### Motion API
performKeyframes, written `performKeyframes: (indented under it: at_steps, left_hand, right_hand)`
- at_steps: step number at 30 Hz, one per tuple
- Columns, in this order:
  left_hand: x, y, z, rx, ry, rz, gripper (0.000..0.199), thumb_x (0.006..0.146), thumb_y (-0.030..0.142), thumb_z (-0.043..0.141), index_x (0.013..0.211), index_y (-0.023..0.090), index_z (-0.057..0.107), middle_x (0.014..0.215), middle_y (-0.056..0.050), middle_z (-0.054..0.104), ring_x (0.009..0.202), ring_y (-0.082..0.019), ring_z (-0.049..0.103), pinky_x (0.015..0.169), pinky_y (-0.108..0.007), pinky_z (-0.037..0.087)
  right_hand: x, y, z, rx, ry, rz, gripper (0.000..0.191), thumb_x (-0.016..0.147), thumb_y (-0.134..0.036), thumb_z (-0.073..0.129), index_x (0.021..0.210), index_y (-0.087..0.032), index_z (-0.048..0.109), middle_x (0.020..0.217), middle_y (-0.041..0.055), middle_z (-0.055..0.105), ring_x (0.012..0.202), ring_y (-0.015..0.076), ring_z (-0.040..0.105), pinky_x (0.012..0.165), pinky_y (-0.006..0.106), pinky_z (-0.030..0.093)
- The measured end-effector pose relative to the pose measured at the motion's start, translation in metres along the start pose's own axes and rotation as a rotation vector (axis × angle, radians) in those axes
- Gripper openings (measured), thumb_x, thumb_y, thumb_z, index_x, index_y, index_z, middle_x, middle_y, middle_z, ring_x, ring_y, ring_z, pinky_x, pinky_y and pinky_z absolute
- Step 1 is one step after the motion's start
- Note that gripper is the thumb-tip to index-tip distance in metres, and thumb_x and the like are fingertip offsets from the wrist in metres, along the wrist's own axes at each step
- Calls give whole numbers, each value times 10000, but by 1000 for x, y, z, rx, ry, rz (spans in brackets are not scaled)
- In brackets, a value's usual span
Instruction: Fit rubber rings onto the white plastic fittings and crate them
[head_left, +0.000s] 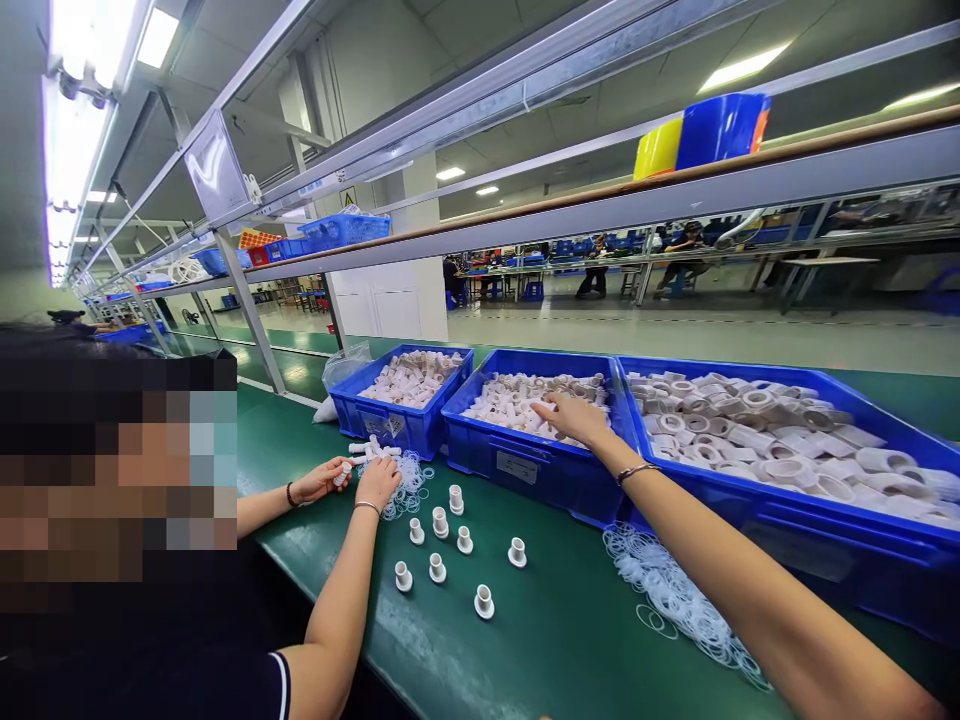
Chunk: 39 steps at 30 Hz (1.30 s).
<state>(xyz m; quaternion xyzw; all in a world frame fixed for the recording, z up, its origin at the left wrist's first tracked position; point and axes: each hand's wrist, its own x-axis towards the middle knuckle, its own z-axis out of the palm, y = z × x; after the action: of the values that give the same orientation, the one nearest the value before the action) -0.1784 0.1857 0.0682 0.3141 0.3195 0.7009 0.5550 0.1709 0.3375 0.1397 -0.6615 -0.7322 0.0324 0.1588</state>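
Right hand (574, 415), palm down with its fingers lowered among small white plastic cylindrical pieces (495, 400); whether the fingertips close on one cannot be told; pieces heaped in the middle blue plastic bin (469, 440), pale label on its front; thin bangle (637, 472) at the wrist. Near side of the bins: eight white plastic flanged fittings (439, 522), standing apart, flange down, on the green tabletop (570, 650); loose heap of thin translucent rings (667, 585), just beside the forearm. Right of the hand: larger blue bin (885, 575), filled with broad white collars (787, 430). Left: smaller blue bin (424, 428), filled with similar white pieces; clear plastic bag (341, 370) beside it. Co-worker at left: one hand (322, 482) holding a white fitting (343, 474); other hand (381, 482) at a second ring heap (409, 485). Above: long shelf (525, 222), bearing a yellow-and-blue roll (705, 135).
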Motion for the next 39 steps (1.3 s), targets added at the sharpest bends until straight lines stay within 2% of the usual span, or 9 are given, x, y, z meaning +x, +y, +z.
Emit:
performKeyframes:
  at_steps: [4,9,15,18,23,28,32,35,39]
  left_hand:
    - [-32,-1,22,-83,-19,-85,160,953,187,507,837,137,606,846,15,615,811,-101,615,669,-227,500]
    - [-143,-54,62,-118,-100,-307,344,888,497,601,1083,216,635,1001,-67,687,858,-185,647,714,-354,571]
    - [-214,-128,93,-408,-59,-610,596,659,665,753,939,140,713,985,-136,738,890,-243,682,795,-406,547]
    - [-217,-139,96,-554,-124,-744,647,628,686,750,993,153,727,1105,-144,722,1025,-322,658,911,-539,502]
    - [-215,-107,100,-357,-219,-710,441,747,543,718,1025,199,720,1137,-148,710,1149,-416,598,974,-696,399]
    - [-114,-11,85,-252,-140,-526,387,893,474,599,1148,183,618,1143,-90,660,1018,-229,637,874,-456,551]
    - [-66,32,82,-204,-127,-465,412,1037,351,294,1077,88,608,949,-45,649,805,-106,624,724,-308,526]
    - [-121,-5,96,-145,-207,-530,364,948,495,501,955,172,669,792,-41,667,664,-131,617,571,-271,472]
    - [-224,-119,97,-58,-292,-660,517,570,595,855,742,126,722,636,-69,669,494,-88,531,520,-231,322]
  right_hand:
    - [-10,3,-18,105,102,65,480,953,-579,414,1126,-198,648,982,131,737,1015,337,652,804,410,463]
    - [-36,-2,-44,290,178,22,544,955,-625,294,982,-199,631,907,102,738,813,268,677,700,334,463]
    - [-161,-39,-26,497,-20,-292,456,925,-646,411,823,-236,583,634,-26,665,583,162,610,572,235,424]
    - [-236,-49,-1,510,-319,-433,365,949,-561,457,812,-243,570,631,-40,646,556,139,575,534,220,346]
    - [-295,-35,32,346,-391,-478,381,974,-528,437,743,-234,510,716,-27,641,605,137,529,560,242,277]
    - [-301,-12,52,457,-399,-297,413,977,-565,402,751,-234,502,699,-20,622,643,152,540,599,250,324]
    - [-301,-2,69,965,-468,-103,563,924,-727,374,764,-213,538,652,-24,581,486,104,466,487,229,356]
    - [-300,7,79,1405,-491,187,584,840,-774,505,806,-194,565,671,-26,585,376,38,342,364,183,306]
    - [-300,25,90,1947,-574,450,417,837,-605,672,853,-200,573,600,-72,483,332,2,241,267,99,219]
